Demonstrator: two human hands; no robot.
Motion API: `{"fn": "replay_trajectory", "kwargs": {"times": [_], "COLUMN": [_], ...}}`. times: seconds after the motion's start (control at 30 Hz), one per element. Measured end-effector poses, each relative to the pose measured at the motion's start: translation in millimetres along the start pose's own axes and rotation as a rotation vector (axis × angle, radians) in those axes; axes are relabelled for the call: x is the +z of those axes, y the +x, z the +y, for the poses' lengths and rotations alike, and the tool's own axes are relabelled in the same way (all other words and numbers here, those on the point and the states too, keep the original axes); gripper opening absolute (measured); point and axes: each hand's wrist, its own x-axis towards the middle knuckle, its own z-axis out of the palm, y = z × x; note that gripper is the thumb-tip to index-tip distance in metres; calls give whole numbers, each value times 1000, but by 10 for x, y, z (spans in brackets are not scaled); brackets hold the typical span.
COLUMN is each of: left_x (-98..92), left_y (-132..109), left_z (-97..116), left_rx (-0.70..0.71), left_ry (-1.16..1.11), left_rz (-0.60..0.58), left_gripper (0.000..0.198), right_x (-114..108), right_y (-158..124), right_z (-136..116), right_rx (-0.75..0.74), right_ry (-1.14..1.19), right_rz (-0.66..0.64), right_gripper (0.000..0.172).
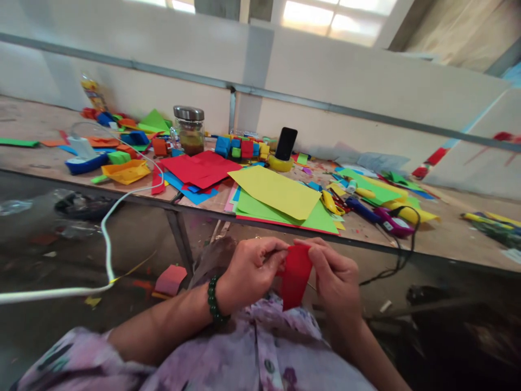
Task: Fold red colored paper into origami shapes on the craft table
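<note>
A small piece of red paper (297,277) hangs between my two hands, in front of my shirt and below the table's front edge. My left hand (254,269), with a dark bead bracelet at the wrist, pinches its upper left corner. On the other side, my right hand (336,271) grips the upper right edge between thumb and fingers. Part of the paper's far side is hidden behind my fingers. Just beyond my hands, yellow paper (277,190) lies on top of green sheets (254,207) on the table.
Red sheets (199,168), a glass jar with a metal lid (189,130), small coloured paper cubes (246,149) and a phone (287,143) stand along the table. A purple device with a black cord (394,222) sits near the right edge. A white cable (108,239) hangs at left.
</note>
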Motion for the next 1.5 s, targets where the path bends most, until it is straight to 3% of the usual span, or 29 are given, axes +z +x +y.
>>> {"fn": "replay_trajectory", "kwargs": {"times": [0.27, 0.47, 0.57, 0.77, 0.87, 0.97, 1.1, 1.17, 1.3, 1.5], "left_x": [5, 22, 32, 17, 14, 0, -25, -16, 52, 137], "left_y": [-9, 0, -2, -16, 14, 69, 126, 138, 156, 180], "left_z": [-22, -87, -110, -103, -76, -32, 6, -9, -100, -222], "left_rx": [19, 48, 63, 41, 13, -56, -198, -221, -209, -187], "left_ry": [28, 131, 170, 243, 251, 106, -245, -308, -300, -334], "left_rz": [-5, -30, -37, -64, -60, -72, -227, -256, -201, -75], "left_gripper": [16, 14, 13, 13, 16, 17, 29, 30, 23, 20], "right_x": [77, 104, 87, -36, -32, 1, 2, -3, 27, 118], "right_y": [-20, 21, 47, 201, 204, 174, 219, 276, 363, 350], "right_z": [10, 4, -31, -160, -198, -191, -149, -126, -88, -71], "right_rx": [-213, -138, -114, -74, -179, -236, -39, 78, 166, 145], "right_ry": [-199, -71, -121, -230, -324, -368, -225, -110, -3, 10], "right_rz": [164, 75, 75, -224, -185, -100, -139, -154, -136, -57], "right_gripper": [20, 7, 10, 7, 11, 12, 19, 23, 25, 22]}}
